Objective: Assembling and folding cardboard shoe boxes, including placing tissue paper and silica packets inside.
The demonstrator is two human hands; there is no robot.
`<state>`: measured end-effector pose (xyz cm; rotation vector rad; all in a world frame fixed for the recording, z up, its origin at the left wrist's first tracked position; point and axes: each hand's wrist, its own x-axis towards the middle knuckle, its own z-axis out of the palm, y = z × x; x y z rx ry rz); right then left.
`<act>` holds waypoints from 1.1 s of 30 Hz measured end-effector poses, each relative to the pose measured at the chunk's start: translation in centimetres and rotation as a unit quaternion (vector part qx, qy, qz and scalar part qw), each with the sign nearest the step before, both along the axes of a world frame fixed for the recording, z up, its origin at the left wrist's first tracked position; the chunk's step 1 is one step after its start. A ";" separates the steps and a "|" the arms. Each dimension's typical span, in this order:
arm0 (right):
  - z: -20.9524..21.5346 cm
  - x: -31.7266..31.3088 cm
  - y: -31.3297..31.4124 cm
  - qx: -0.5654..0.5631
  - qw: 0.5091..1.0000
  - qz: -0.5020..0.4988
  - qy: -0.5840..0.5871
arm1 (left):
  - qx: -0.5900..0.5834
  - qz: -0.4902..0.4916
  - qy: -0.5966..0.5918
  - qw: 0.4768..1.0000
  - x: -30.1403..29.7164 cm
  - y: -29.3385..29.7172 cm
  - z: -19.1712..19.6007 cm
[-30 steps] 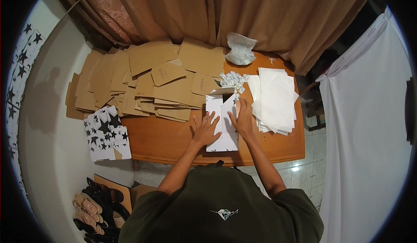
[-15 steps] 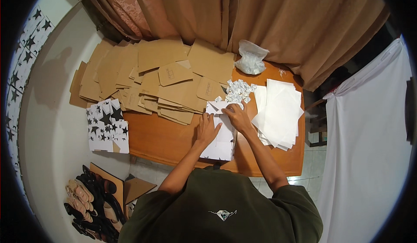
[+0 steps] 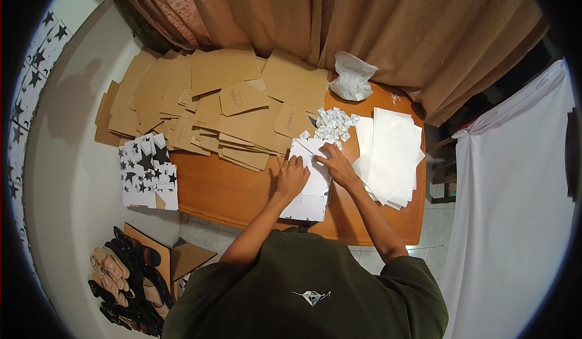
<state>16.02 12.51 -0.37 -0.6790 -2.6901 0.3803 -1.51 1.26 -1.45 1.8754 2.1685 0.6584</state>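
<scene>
We have the box [image 3: 312,201] lying on the counter [image 3: 209,182], white side up, near the 6 o'clock edge, between our hands. As we judge it, the thin card could crease or buckle if our fingers press harder on one side than the other. A seam shows near its 12 o'clock end, and a flap there might spring up if we let go too soon. The box could also slip over the counter's edge if we pull toward 6 o'clock. Packets [image 3: 335,122] are heaped just beyond it at 12 to 1 o'clock; a careless push could scatter them or trap one under the card. The sheets [image 3: 391,157] at 2 o'clock sit close to our right hand [image 3: 334,164], so an outward sweep might drag them askew.

Our left hand [image 3: 293,178] lies over the 9 o'clock side with its fingers loosely spread, resting on the box and grasping nothing we can see. Our right fingers are bent near the seam; we cannot tell whether they pinch an edge or only press down.
</scene>
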 end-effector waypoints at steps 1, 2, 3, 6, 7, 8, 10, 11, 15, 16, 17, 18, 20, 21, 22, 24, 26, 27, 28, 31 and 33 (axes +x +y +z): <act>-0.5 0.1 0.1 0.000 1.000 0.001 -0.004 | 0.001 0.000 0.000 1.000 0.0 0.1 -0.1; -1.0 0.2 0.0 0.001 1.000 0.000 -0.004 | -0.003 -0.005 -0.014 1.000 -0.1 0.3 -0.2; -1.5 0.3 -0.1 -0.017 1.000 -0.003 0.015 | -0.007 -0.010 -0.029 1.000 0.0 0.4 -0.3; -1.1 0.4 -0.7 -0.026 0.999 -0.011 -0.027 | -0.006 -0.001 -0.022 1.000 0.3 0.1 0.2; -0.6 0.2 -1.0 -0.014 0.996 -0.014 -0.086 | -0.006 0.000 -0.022 1.000 0.4 0.0 0.1; -0.2 0.1 -1.5 -0.014 0.996 -0.013 -0.086 | -0.013 0.010 -0.029 0.999 0.6 -0.3 0.1; 0.1 0.3 -2.7 0.003 0.996 -0.069 -0.055 | -0.019 0.017 -0.035 0.999 0.9 -0.7 0.3; 0.1 0.6 -3.1 0.004 0.996 -0.072 -0.055 | -0.045 0.007 -0.028 0.999 1.1 -1.0 0.5; -0.1 1.3 -4.6 -0.029 0.989 -0.099 -0.108 | -0.088 0.011 0.018 0.996 2.0 -2.0 -0.1; -0.5 1.6 -4.8 -0.085 0.987 -0.106 -0.082 | -0.086 0.005 0.019 0.996 2.6 -2.0 0.5; -0.9 1.8 -5.0 -0.141 0.982 -0.113 -0.054 | -0.130 0.010 0.025 0.991 3.2 -2.2 1.4; -1.2 2.2 -5.1 -0.180 0.977 -0.108 -0.040 | -0.173 0.014 0.032 0.984 3.6 -2.2 2.1; -1.6 2.3 -6.2 -0.258 0.953 -0.138 0.076 | -0.188 0.022 0.006 0.982 3.3 -2.5 2.1; -1.8 2.3 -6.8 -0.333 0.910 -0.163 0.187 | -0.205 0.032 -0.022 0.978 3.1 -2.5 2.0; -2.5 2.6 -7.1 -0.331 0.909 -0.169 0.191 | -0.236 0.034 -0.035 0.971 3.1 -2.2 2.9; -5.2 3.2 -8.0 -0.347 0.874 -0.293 0.174 | -0.241 0.038 -0.068 0.967 2.9 -1.8 3.0; -7.8 3.4 -9.0 -0.354 0.850 -0.352 0.169 | -0.256 0.059 -0.122 0.957 2.2 -1.7 3.2; -8.8 3.6 -9.5 -0.459 0.786 -0.375 0.175 | -0.255 0.056 -0.118 0.958 1.9 -1.6 3.1; -9.1 3.5 -9.8 -0.557 0.712 -0.389 0.178 | -0.250 0.055 -0.134 0.957 1.4 -1.7 2.7; -9.6 3.5 -10.0 -0.608 0.698 -0.326 0.194 | -0.243 0.049 -0.151 0.957 0.1 -1.8 1.9; -6.6 2.3 -10.8 -0.602 0.673 -0.364 0.228 | -0.245 0.050 -0.154 0.956 -0.9 -2.3 1.1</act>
